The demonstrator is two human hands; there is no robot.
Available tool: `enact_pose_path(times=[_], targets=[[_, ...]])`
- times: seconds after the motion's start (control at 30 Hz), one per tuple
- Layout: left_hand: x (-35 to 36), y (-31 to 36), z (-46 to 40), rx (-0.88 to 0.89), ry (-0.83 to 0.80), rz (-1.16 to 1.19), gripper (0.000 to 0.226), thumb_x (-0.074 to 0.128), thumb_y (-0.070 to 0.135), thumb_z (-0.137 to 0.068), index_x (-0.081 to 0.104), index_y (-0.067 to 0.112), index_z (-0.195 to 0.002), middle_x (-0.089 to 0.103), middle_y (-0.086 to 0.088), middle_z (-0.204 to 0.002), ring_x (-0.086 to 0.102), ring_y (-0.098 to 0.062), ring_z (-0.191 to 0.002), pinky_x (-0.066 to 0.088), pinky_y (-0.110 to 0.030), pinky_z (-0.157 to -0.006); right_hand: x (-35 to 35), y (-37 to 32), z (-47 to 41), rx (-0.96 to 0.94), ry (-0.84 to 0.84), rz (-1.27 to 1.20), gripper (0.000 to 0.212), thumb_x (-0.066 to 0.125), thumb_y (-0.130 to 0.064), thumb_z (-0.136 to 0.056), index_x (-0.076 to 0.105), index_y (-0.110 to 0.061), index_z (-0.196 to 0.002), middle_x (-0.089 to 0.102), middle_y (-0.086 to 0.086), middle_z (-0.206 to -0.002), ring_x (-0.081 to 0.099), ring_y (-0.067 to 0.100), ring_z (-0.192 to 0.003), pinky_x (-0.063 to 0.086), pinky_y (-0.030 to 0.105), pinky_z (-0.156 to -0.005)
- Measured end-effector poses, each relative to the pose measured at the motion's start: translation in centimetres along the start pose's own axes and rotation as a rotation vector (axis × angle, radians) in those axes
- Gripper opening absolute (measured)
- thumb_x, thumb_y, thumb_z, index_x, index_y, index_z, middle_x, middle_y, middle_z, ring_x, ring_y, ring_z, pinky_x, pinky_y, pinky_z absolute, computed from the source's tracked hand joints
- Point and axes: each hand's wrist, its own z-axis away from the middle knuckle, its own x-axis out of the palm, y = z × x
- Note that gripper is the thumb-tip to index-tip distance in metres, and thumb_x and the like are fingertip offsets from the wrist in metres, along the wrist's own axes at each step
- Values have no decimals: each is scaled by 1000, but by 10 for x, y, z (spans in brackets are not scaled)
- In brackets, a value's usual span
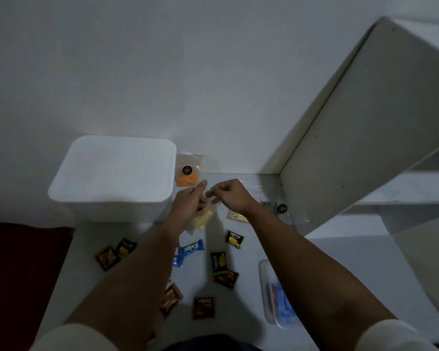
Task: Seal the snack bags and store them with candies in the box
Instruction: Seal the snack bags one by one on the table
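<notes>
I have both hands up over the middle of the worktop, working the mouth of a clear snack bag (202, 220) with pale yellow pieces in it; the bag hangs below my fingers, just clear of the surface as far as I can tell. My left hand (192, 201) is pinched on the top edge from one side and my right hand (227, 195) is pinched on it from the other, knuckles nearly touching, so I judge I am in the sealing step, pressing the closure shut along its run. The dim light keeps me from seeing whether the strip is fully closed. The white box (112, 173) stands at the far left of the worktop against the wall with its lid on, and a bag of orange snacks (188, 173) leans just beside its right side. Another bag (238, 216) lies toward the far right edge, partly hidden by my right forearm, near a clear wrapper with a black sticker (281, 208). Wrapped candies (234, 238) are scattered across the near half of the worktop, including a blue one (190, 248) between my forearms, and a small clear container (274, 295) sits at the near right edge. Next I would need to run my fingers along the whole closure, then free a hand to lift the lid, since nothing can go into the box while it is covered.
</notes>
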Motion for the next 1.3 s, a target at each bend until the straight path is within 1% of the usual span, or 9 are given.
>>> enact_pose_path(times=[0.1,0.27,0.47,0.57,0.67,0.77,0.9,1.13,1.3], targets=[[-3,8,26,27,3,20,38,65,43,-94,68,6,-84,70,-15,-85,70,-26,-83,62,-45,-85,6,-12,34,-57,14,-20,21,60,-11,-99,78,-3,-107,78,10,-102,76,13,-82,50,11,-62],[-4,3,60,86,-28,-52,18,54,16,-90,62,7,-77,61,-11,-73,60,-22,-72,61,-51,-85,17,-13,85,7,28,-117,31,48,-10,-99,76,-6,-114,76,8,-112,75,19,-97,55,35,-83],[1,-12,91,138,-75,-216,21,58,24,-91,64,8,-79,66,-8,-74,67,-22,-73,65,-40,-74,27,-2,128,-65,169,-69,23,57,1,-95,78,-3,-104,76,9,-91,72,5,-73,51,13,-58],[7,-19,104,178,-107,-263,21,54,16,-92,59,8,-73,63,-12,-73,63,-26,-73,62,-46,-78,32,6,140,-47,274,-112,3,71,-4,-89,73,-5,-89,73,6,-78,70,8,-63,52,21,-55],[15,-25,119,247,-151,-368,23,55,16,-93,58,8,-72,65,-13,-74,65,-23,-71,62,-46,-78,33,19,142,45,422,-85,22,79,-15,-80,60,-21,-88,74,4,-67,74,16,-60,60,35,-62],[21,-32,129,329,-114,-526,26,58,31,-82,59,10,-66,65,-18,-70,61,-21,-63,59,-48,-70,25,31,147,81,477,62,7,71,-24,-84,65,-25,-82,74,0,-68,74,16,-63,63,41,-67],[34,-44,140,350,-2,-596,34,54,48,-64,54,16,-57,67,-26,-76,56,-21,-58,57,-51,-69,8,43,172,121,599,165,18,59,-27,-94,73,-20,-87,75,-1,-82,70,19,-75,54,29,-63],[87,-47,189,359,115,-492,26,56,40,-92,61,17,-82,66,-4,-84,61,-17,-78,47,-37,-69,-35,65,207,-28,359,-14,17,74,-20,-90,77,-4,-84,77,11,-85,70,16,-79,55,33,-76],[112,-52,210,451,109,-366,30,58,14,-92,67,25,-119,65,5,-118,59,-16,-107,49,-33,-91,-77,61,234,-108,105,-76,16,70,-9,-93,76,6,-94,74,9,-83,64,2,-67,47,12,-62]])
